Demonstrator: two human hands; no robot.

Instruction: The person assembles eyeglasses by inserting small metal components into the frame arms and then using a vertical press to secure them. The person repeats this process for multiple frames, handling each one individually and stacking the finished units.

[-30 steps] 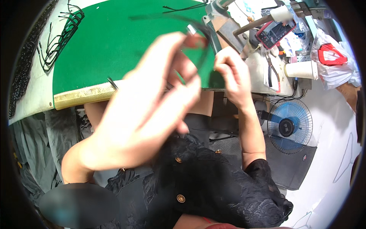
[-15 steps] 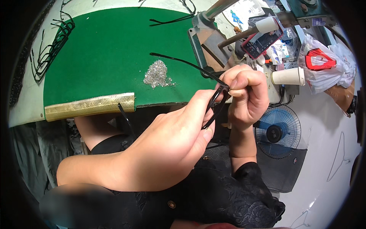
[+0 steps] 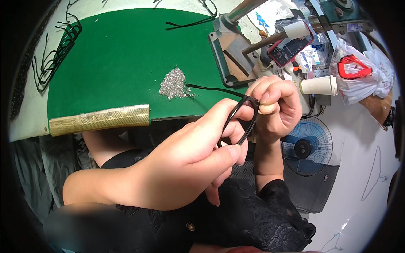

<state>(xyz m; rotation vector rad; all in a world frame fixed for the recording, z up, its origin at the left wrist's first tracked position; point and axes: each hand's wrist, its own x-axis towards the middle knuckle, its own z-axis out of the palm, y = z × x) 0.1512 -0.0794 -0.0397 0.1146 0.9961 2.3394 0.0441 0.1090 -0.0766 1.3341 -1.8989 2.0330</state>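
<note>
Black glasses [image 3: 250, 99], clamped by left fingers [image 3: 230, 155] and right fingers [image 3: 276, 90], dipped toward silvery flakes [image 3: 172, 84].

Slim blk glasses frame [image 3: 253, 101], tilted, betw. both hands [image 3: 181, 164], one temple [image 3: 217, 88] extended twd L

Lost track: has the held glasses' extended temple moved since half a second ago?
Yes, down-right in view: the temple tip went from beyond the silvery pile to its right.
</note>
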